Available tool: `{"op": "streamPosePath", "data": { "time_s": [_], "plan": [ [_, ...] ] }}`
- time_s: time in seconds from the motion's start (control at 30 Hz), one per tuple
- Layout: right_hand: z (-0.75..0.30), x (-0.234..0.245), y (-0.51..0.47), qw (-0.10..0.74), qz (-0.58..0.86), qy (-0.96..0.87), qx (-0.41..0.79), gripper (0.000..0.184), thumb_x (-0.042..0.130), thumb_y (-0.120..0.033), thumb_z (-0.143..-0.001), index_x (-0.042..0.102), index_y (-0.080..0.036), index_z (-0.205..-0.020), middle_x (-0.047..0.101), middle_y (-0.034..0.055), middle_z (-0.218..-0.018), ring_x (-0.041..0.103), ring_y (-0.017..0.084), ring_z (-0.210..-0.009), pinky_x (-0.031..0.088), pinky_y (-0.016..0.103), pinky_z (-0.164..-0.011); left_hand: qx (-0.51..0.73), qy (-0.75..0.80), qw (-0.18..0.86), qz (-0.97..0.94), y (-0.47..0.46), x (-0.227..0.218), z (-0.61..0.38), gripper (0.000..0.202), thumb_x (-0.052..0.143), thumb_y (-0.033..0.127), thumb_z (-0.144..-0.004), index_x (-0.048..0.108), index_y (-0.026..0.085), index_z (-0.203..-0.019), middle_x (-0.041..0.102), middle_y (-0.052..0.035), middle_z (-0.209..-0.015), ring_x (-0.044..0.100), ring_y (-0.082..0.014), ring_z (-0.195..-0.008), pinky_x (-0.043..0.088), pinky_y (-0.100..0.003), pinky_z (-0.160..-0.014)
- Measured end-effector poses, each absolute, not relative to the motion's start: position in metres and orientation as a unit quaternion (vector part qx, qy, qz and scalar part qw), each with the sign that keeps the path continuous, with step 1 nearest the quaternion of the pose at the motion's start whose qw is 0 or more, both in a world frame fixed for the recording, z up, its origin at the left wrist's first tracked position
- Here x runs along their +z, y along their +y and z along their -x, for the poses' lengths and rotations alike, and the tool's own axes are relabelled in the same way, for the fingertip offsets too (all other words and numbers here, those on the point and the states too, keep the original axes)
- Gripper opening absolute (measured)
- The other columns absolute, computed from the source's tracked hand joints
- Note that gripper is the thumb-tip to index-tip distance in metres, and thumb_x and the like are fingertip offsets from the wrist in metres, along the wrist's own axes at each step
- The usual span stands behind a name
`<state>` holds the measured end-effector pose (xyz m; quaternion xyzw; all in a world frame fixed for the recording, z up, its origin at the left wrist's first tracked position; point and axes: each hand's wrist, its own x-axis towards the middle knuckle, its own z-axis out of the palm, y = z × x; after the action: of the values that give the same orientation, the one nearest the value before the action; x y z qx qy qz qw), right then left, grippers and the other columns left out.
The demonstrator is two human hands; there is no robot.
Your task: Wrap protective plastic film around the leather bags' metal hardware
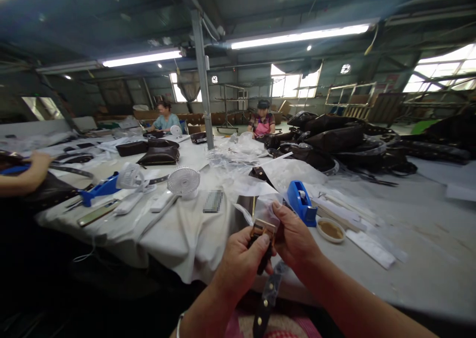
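Note:
My left hand [241, 258] is closed around a dark strap end with a metal buckle [265, 225], its thumb pressed on top. A studded dark strap [267, 298], partly wrapped in clear film, hangs below the hands over the table edge. Close beside the buckle, my right hand [295, 234] pinches a piece of thin translucent plastic film [266, 205] between thumb and fingers. Behind the film lies a dark leather piece [245, 206], partly hidden. A blue tape dispenser [300, 201] stands just beyond my right hand.
On the right are a round dish [330, 230] and white strips [370, 249]. A white fan [184, 182] and a phone [213, 201] are to the left. Dark bags [334, 135] are piled at the back right. Co-workers sit across; another person's arm [28, 177] is at far left.

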<state>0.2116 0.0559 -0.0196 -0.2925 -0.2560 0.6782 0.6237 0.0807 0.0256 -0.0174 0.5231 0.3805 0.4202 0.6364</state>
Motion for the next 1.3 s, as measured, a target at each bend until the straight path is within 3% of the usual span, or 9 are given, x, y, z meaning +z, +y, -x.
{"op": "streamPosePath", "data": {
  "time_s": [0.27,0.57,0.7,0.8,1.07,1.3],
  "plan": [
    [-0.212,-0.024,0.056,0.603,0.331,-0.329,0.647,0.03,0.08,-0.043,-0.076,0.064,-0.017,-0.08,0.062,-0.0032,-0.06,0.048,0.009,-0.039,0.038,0.021,-0.032,0.462,0.373,0.639,-0.489,0.029,-0.018,-0.08,0.035,0.066,0.044,-0.086,0.057,0.017,-0.106,0.068,-0.0018,-0.078,0.057,-0.0084,-0.048,0.041,-0.019,-0.047],
    [-0.216,-0.027,0.056,0.575,0.306,-0.338,0.68,0.026,0.077,-0.039,-0.08,0.062,-0.018,-0.074,0.06,-0.0032,-0.058,0.049,0.01,-0.04,0.043,0.022,-0.035,0.458,0.373,0.642,-0.489,0.029,-0.018,-0.079,0.027,0.066,0.042,-0.085,0.063,0.016,-0.092,0.066,-0.0024,-0.076,0.058,-0.0083,-0.049,0.04,-0.019,-0.048],
    [-0.217,-0.027,0.055,0.537,0.264,-0.344,0.724,0.033,0.069,-0.049,-0.084,0.064,-0.017,-0.076,0.062,0.0003,-0.061,0.052,0.013,-0.042,0.044,0.024,-0.034,0.463,0.373,0.644,-0.481,0.029,-0.018,-0.08,0.026,0.066,0.042,-0.085,0.064,0.016,-0.089,0.067,-0.0025,-0.076,0.058,-0.0076,-0.048,0.04,-0.019,-0.048],
    [-0.222,-0.024,0.054,0.527,0.265,-0.349,0.728,0.04,0.065,-0.054,-0.086,0.067,-0.015,-0.077,0.064,0.0026,-0.063,0.054,0.013,-0.047,0.047,0.024,-0.041,0.456,0.378,0.647,-0.481,0.03,-0.017,-0.08,0.026,0.066,0.041,-0.085,0.064,0.015,-0.087,0.067,-0.0026,-0.073,0.058,-0.0078,-0.047,0.04,-0.018,-0.047],
    [-0.23,-0.021,0.058,0.503,0.323,-0.426,0.679,0.028,0.082,-0.037,-0.075,0.067,-0.014,-0.075,0.057,-0.0023,-0.06,0.051,0.009,-0.049,0.044,0.021,-0.045,0.446,0.395,0.648,-0.474,0.03,-0.015,-0.081,0.029,0.069,0.044,-0.082,0.063,0.016,-0.086,0.065,-0.0013,-0.071,0.058,-0.008,-0.046,0.039,-0.017,-0.045],
    [-0.221,-0.024,0.061,0.52,0.333,-0.35,0.704,0.033,0.08,-0.042,-0.075,0.062,-0.014,-0.07,0.06,-0.0011,-0.058,0.05,0.009,-0.041,0.042,0.02,-0.036,0.429,0.396,0.649,-0.487,0.032,-0.017,-0.08,0.029,0.066,0.044,-0.085,0.061,0.015,-0.084,0.067,-0.0026,-0.073,0.057,-0.0069,-0.046,0.04,-0.017,-0.046]
  ]
}}
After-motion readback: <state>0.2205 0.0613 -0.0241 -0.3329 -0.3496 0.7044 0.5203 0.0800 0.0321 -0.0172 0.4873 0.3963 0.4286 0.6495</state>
